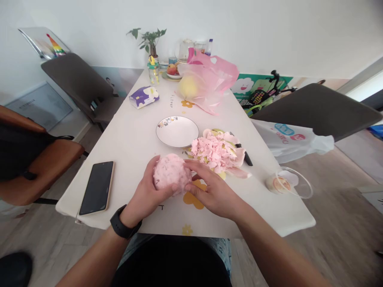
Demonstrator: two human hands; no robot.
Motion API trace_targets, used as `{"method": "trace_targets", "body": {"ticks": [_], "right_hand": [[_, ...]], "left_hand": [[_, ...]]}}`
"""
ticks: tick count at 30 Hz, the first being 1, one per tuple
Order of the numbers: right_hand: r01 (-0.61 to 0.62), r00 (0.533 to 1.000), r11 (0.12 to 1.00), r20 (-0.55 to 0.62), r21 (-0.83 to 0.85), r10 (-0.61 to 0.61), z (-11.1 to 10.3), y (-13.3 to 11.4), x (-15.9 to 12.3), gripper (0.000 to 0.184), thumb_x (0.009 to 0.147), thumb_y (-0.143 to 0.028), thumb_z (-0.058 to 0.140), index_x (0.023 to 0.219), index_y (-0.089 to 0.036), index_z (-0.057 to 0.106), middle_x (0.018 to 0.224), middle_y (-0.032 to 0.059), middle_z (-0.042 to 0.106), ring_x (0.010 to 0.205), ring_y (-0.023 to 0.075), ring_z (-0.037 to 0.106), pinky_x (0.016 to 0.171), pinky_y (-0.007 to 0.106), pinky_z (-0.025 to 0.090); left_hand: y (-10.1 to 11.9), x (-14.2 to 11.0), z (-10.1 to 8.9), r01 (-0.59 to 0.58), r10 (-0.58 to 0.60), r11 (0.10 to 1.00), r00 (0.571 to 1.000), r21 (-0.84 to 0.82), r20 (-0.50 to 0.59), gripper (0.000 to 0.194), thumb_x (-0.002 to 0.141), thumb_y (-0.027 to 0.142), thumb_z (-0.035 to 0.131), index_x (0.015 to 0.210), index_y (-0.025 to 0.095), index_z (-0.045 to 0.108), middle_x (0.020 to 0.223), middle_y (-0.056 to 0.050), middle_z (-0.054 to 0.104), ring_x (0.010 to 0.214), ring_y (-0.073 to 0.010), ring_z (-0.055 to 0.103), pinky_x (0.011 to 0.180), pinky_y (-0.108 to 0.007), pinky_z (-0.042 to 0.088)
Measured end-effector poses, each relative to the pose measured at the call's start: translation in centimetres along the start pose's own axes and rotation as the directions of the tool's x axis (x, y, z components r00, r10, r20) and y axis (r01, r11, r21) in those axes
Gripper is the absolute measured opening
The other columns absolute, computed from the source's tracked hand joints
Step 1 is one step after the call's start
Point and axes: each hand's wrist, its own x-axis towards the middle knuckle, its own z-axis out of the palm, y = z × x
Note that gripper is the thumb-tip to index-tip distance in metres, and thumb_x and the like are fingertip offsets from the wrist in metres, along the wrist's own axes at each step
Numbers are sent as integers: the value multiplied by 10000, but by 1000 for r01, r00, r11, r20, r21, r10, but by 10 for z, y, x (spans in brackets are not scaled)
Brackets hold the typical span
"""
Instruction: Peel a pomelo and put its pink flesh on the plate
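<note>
A round, peeled pink fruit (171,172) sits just above the white table (131,135) near its front edge. My left hand (147,195), with a black watch on the wrist, cups the fruit from the left and below. My right hand (209,187) grips it from the right, fingers curled against its side. Just behind the fruit lies a heap of pink peel pieces (217,151). An empty white plate (177,130) rests behind that heap, to the left.
A black phone (97,187) lies at the front left. A dark knife handle (247,157) pokes out beside the peel. A clear glass bowl (289,184) stands at the right edge. A pink bag (209,79), tissue box (144,97) and plant (149,42) are further back. Chairs flank the table.
</note>
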Motion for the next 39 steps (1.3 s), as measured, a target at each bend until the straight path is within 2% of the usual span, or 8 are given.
{"method": "trace_targets", "body": {"ticks": [3,9,21,26,32,34,36,39], "right_hand": [[52,997,995,55,-84,-48,-8,-5,2,447,1006,-339,631,1449,-332,569,1526,108,551,1454,292,505,1096,531,555],[62,991,977,131,-205,-35,-24,-15,4,461,926,-277,734,1366,-312,601,1405,104,581,1318,292,606,1076,522,563],[22,984,990,180,-138,3,-26,-17,3,384,904,-198,733,1249,-293,595,1353,88,541,1232,266,604,1052,501,558],[1,988,1000,155,-15,2,-31,-8,7,459,961,-337,702,1389,-292,542,1379,111,558,1189,263,606,1021,478,552],[-173,979,945,157,278,133,-25,10,7,513,893,-486,770,1328,-259,620,1150,66,614,940,201,596,865,387,549],[-217,972,896,171,387,161,-20,13,5,522,855,-479,803,1298,-255,641,1116,53,605,903,186,571,805,352,536],[-241,969,862,164,445,186,-16,13,3,520,827,-459,827,1273,-250,657,1104,47,595,886,176,553,775,331,519],[-243,970,846,109,475,217,-10,10,2,489,823,-434,826,1247,-248,667,1076,42,596,890,173,551,774,322,509]], "left_hand": [[-2,-1,1,-48,49,998,999,38,-17,1026,786,488,816,1627,275,268,1655,-170,364,1500,-376,432,1198,-556,419],[-3,-3,4,-141,143,977,990,160,2,1036,757,507,832,1615,267,303,1651,-162,375,1514,-373,403,1227,-572,370],[-12,-2,6,-310,319,919,948,245,5,977,747,493,829,1558,243,344,1570,-178,433,1443,-377,464,1191,-584,402],[-11,-3,8,-495,498,812,864,310,77,1016,757,460,836,1594,257,296,1563,-188,423,1433,-397,464,1170,-618,419],[-12,-3,7,-721,697,589,682,365,222,1082,789,497,823,1642,225,214,1530,-231,429,1427,-414,465,1159,-616,441],[-14,-3,3,-755,719,534,642,380,266,1135,779,546,827,1652,203,187,1535,-252,407,1441,-430,448,1166,-621,435],[-14,-5,-1,-745,690,528,657,408,304,1168,758,592,835,1651,213,184,1581,-265,343,1475,-450,408,1166,-626,435],[-5,-10,-5,-632,547,619,773,466,322,1109,745,595,847,1614,259,244,1652,-256,245,1514,-463,365,1152,-619,457]]}}
